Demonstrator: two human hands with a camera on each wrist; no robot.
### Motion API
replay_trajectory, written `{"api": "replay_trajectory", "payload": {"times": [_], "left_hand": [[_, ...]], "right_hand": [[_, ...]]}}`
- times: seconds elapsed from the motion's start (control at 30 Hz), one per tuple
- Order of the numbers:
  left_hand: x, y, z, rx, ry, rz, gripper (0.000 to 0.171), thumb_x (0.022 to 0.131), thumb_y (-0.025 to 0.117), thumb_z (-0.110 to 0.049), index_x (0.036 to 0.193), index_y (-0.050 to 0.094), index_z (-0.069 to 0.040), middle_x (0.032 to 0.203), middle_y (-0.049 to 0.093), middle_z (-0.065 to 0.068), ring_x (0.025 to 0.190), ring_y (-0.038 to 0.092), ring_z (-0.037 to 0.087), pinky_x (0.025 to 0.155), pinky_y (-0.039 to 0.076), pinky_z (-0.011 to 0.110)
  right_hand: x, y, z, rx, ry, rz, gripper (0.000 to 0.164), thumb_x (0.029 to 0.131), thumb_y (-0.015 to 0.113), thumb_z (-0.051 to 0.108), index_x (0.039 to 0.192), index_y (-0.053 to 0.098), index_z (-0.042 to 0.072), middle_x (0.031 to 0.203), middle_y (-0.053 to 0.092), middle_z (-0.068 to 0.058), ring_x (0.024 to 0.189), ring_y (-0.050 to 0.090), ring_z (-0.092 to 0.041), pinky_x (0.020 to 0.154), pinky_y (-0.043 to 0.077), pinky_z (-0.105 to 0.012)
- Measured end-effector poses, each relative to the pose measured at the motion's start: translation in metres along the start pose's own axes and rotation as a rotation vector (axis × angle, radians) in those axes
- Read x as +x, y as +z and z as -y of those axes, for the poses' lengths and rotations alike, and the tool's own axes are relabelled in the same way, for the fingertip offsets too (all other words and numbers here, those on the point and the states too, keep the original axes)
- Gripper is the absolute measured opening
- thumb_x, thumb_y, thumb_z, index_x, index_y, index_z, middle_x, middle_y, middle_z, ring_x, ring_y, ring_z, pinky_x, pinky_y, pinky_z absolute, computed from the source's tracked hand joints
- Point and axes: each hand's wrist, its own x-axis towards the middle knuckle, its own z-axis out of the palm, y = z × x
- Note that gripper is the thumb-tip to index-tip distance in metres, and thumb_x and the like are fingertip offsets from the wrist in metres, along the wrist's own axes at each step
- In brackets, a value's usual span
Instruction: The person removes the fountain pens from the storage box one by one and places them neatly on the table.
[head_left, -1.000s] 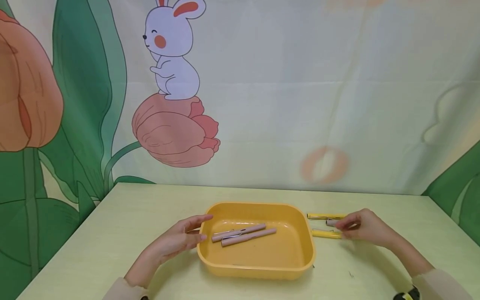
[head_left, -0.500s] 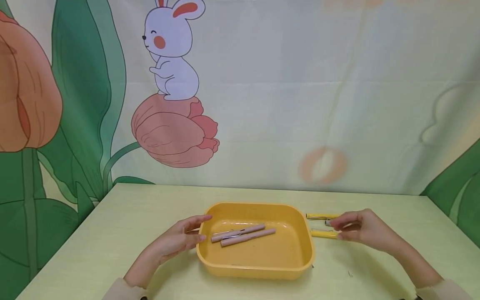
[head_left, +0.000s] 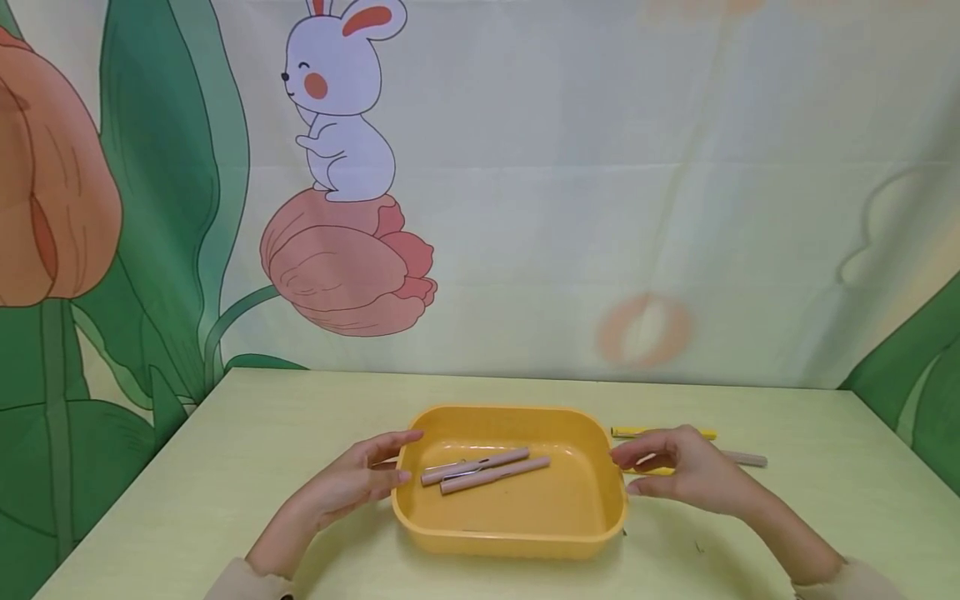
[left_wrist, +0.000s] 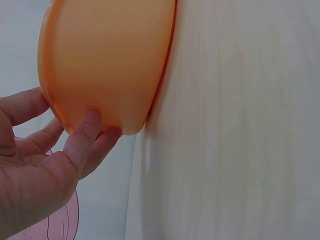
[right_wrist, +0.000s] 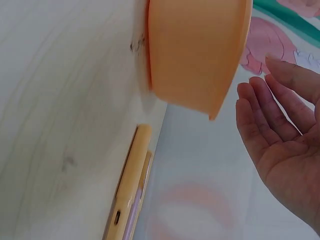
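A yellow-orange plastic tub (head_left: 510,540) stands on the table. Two capped pink pens (head_left: 497,476) lie in its left half. My left hand (head_left: 345,479) holds the tub's left end; in the left wrist view the thumb presses the outer wall (left_wrist: 110,60) while fingers reach round the corner. My right hand (head_left: 697,471) is beside the right end, fingers loosely bent and holding nothing. In the right wrist view a gap shows between its fingers and the tub. Under and behind this hand lie a far yellow pen (head_left: 707,433), a near yellow pen (right_wrist: 131,180) and a pink pen (head_left: 747,458).
Small dark marks (head_left: 699,547) dot the pale table (head_left: 300,433) right of the tub. Behind the table's back edge hangs a printed cloth (head_left: 525,208) with a rabbit and tulips.
My right hand has left the pens at the right and moved left to the tub's right end. The pink pen's far end now shows behind it. My left hand stays put.
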Motion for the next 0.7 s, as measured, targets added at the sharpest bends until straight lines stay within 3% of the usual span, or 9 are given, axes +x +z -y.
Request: {"api": "replay_trajectory", "payload": {"times": [0.43, 0.7], "left_hand": [[-0.001, 0.0, 0.0, -0.023, 0.002, 0.007, 0.056, 0.088, 0.053, -0.001, 0.139, 0.031, 0.002, 0.141, 0.025, 0.029, 0.122, 0.04, 0.037, 0.093, 0.044, 0.04], [-0.001, 0.001, -0.001, -0.016, -0.004, -0.003, 0.056, 0.088, 0.054, -0.002, 0.139, 0.031, 0.002, 0.142, 0.025, 0.029, 0.123, 0.039, 0.037, 0.093, 0.044, 0.04]], "right_hand": [[0.027, 0.033, 0.01, 0.036, 0.075, 0.097, 0.033, 0.078, 0.071, 0.018, 0.104, 0.065, -0.002, 0.1, 0.065, -0.016, 0.092, 0.062, -0.015, 0.08, 0.052, -0.032], [0.043, 0.053, 0.011, 0.084, 0.032, 0.16, 0.031, 0.078, 0.071, 0.012, 0.101, 0.064, -0.006, 0.099, 0.064, -0.019, 0.093, 0.061, -0.018, 0.08, 0.052, -0.031]]}}
